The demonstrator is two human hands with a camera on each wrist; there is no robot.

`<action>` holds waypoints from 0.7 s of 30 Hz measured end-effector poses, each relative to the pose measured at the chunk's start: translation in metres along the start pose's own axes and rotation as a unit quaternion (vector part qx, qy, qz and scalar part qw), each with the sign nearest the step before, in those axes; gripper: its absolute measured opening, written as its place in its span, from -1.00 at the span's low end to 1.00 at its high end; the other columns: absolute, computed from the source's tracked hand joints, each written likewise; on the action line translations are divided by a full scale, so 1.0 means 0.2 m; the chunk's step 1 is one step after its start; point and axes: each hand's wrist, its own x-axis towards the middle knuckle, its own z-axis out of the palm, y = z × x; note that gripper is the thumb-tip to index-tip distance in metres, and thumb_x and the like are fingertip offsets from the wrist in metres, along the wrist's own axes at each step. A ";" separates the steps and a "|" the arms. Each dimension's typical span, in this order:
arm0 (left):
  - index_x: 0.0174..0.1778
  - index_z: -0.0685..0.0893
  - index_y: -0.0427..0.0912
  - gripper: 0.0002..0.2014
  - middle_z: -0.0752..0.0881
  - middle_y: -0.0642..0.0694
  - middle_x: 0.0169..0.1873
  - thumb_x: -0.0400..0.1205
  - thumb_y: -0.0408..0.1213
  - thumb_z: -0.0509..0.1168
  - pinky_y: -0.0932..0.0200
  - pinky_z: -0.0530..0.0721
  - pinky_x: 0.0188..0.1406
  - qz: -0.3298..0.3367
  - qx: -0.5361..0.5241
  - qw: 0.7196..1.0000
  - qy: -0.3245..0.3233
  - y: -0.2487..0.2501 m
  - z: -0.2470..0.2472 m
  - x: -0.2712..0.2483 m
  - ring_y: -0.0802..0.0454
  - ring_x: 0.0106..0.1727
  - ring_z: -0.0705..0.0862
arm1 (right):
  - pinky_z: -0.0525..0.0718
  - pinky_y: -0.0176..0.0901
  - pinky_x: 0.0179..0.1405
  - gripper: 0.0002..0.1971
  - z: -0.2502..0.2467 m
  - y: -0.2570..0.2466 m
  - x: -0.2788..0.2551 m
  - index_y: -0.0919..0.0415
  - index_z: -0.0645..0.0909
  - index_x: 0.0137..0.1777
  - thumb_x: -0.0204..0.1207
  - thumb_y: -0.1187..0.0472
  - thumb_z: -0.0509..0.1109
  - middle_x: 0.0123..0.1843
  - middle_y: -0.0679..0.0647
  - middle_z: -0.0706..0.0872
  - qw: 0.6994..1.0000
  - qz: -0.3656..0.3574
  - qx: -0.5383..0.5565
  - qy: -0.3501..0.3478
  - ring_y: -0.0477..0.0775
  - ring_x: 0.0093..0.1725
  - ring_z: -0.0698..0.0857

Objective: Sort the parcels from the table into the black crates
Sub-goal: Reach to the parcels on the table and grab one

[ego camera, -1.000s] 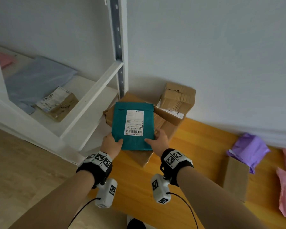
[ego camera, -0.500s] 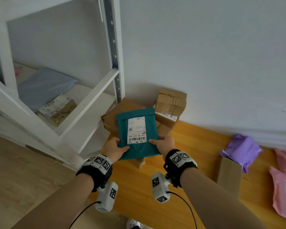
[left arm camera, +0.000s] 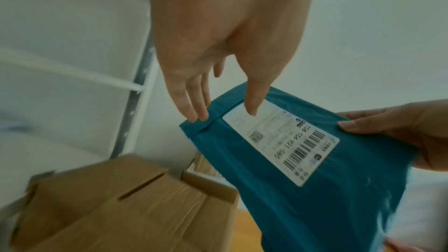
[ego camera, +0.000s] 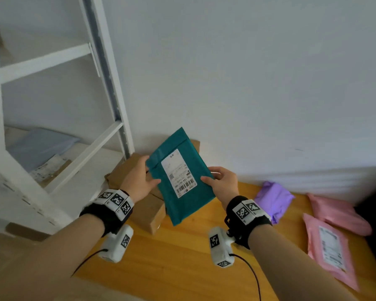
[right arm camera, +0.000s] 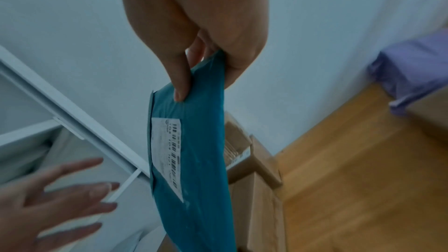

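Observation:
A teal mailer parcel with a white barcode label is held up above the wooden table, tilted with its top toward the wall. My right hand pinches its right edge between thumb and fingers, as the right wrist view shows. My left hand is at the parcel's upper left edge with fingers straight, not gripping. In the left wrist view the left hand has its fingertips at the teal parcel's flap. No black crate is clearly in view.
Brown cardboard boxes lie under the hands at the table's left end. A purple parcel and two pink parcels lie to the right. A white shelf on the left holds a grey-blue mailer.
The teal parcel rose off the cardboard boxes and tilted to the right. My left hand let go of its edge and opened; the right hand keeps its grip.

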 end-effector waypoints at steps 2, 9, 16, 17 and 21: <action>0.55 0.26 -0.06 -0.32 0.52 -0.04 0.36 0.56 -0.26 0.42 0.15 0.52 0.18 0.075 0.036 0.996 0.025 0.15 0.00 -0.03 0.10 0.28 0.53 | 0.75 -0.13 -0.16 -0.79 -0.10 -0.04 -0.03 0.09 0.67 -0.03 0.41 0.35 0.55 -0.07 0.03 0.79 0.999 -0.037 -0.025 0.004 0.07 -0.09 0.77; 0.48 0.42 -0.07 -0.45 0.46 -0.13 0.41 0.56 -0.17 0.39 -0.08 0.44 0.38 0.197 0.171 0.957 0.130 0.48 0.05 -0.06 -0.11 0.40 0.34 | 0.75 -0.14 -0.04 -0.76 -0.33 -0.18 -0.15 -0.10 0.72 -0.09 0.43 0.32 0.50 -0.12 -0.23 0.76 0.975 -0.155 -0.160 0.009 -0.13 -0.10 0.74; 0.32 0.63 0.01 -0.60 0.49 -0.02 0.41 0.54 -0.12 0.42 -0.06 0.31 0.36 0.277 0.252 0.922 0.100 0.68 0.06 -0.11 -0.08 0.43 0.30 | 0.72 -0.09 -0.10 -0.74 -0.41 -0.30 -0.26 -0.06 0.76 0.09 0.50 0.27 0.38 0.00 -0.06 0.82 0.907 -0.244 -0.342 0.009 0.01 -0.05 0.72; 0.27 0.67 0.03 -0.64 0.54 0.02 0.36 0.55 -0.10 0.41 -0.02 0.31 0.32 0.278 0.251 0.923 0.092 0.69 0.07 -0.12 -0.06 0.39 0.33 | 0.71 -0.08 -0.11 -0.73 -0.41 -0.31 -0.27 -0.06 0.76 0.10 0.52 0.27 0.36 -0.01 -0.05 0.82 0.899 -0.250 -0.360 0.009 0.03 -0.05 0.72; 0.13 0.76 0.00 -0.77 0.68 0.07 0.16 0.57 -0.10 0.38 0.09 0.40 0.17 0.285 0.238 0.927 0.050 0.72 0.06 -0.12 0.01 0.20 0.42 | 0.68 -0.07 -0.09 -0.71 -0.41 -0.37 -0.30 -0.03 0.75 0.13 0.56 0.30 0.31 -0.01 -0.03 0.81 0.875 -0.273 -0.400 0.008 0.07 -0.02 0.70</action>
